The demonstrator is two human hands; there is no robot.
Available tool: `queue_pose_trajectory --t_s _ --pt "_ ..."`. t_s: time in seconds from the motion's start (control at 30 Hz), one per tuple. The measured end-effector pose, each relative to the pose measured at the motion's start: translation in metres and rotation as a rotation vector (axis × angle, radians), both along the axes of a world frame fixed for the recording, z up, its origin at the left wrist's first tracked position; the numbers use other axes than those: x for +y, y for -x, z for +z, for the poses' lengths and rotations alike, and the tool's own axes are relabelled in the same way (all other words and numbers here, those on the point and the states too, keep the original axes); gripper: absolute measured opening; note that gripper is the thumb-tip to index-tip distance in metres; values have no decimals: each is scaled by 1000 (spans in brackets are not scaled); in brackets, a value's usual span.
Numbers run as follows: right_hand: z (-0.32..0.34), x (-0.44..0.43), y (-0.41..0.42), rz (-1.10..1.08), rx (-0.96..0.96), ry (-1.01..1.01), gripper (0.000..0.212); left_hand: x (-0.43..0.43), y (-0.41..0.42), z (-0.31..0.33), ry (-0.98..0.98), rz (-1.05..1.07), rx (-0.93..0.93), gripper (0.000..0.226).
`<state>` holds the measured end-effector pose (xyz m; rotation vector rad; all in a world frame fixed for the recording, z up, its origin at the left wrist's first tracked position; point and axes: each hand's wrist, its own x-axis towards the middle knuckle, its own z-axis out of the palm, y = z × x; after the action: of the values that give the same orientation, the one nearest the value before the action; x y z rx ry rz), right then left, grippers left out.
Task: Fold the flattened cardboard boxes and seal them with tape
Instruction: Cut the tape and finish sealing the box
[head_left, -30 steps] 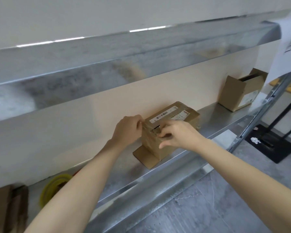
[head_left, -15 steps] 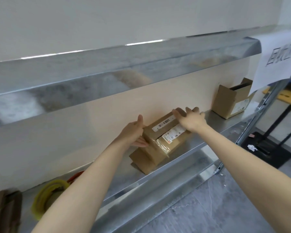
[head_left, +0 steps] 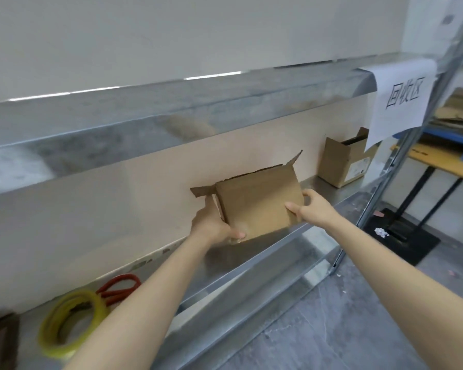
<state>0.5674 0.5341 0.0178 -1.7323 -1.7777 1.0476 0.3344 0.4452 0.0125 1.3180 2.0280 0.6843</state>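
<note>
Sign (head_left: 404, 100) at 2 o'clock said 回收区, your left hand (head_left: 214, 222) and right hand (head_left: 312, 208) gripped the brown box (head_left: 257, 206) in the middle, flaps open, small box (head_left: 337, 164) at 3 o'clock, top open.

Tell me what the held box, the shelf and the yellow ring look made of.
The box looks like matte brown corrugated cardboard, its flap edges ragged. The shelf looks like bare grey metal, perhaps galvanised steel: mottled, reflective. The yellow ring is probably glossy translucent plastic tape.
</note>
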Motion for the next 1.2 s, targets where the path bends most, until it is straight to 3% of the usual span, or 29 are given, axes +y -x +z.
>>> queue_pose_trajectory --t_s 0.07,0.13,0.23,0.33,0.57,0.87,1.03,1.2 --pt "-5 -1 0 -10 -50 -30 57 -4 -4 -11 -20 -16 49 109" --pt "-9 1 1 -39 -128 -59 58 -5 -6 -24 -50 14 -16 93" --pt "-16 0 4 -42 2 -53 77 2 -10 -39 -90 80 -195 68" --pt "-24 5 3 -41 106 -6 94 11 -20 -42 -114 58 -201 62" --pt "-40 61 -17 14 142 108 103 47 -55 -40 -128 -15 -166 47" --pt "-49 146 -67 63 35 166 97 120 -118 -51 -29 -14 -254 103" --pt "-41 175 -89 53 -159 151 84 149 -150 -50 77 -121 -222 104" --pt "-36 185 -110 84 -229 113 58 171 -166 -39 132 -181 -179 98"
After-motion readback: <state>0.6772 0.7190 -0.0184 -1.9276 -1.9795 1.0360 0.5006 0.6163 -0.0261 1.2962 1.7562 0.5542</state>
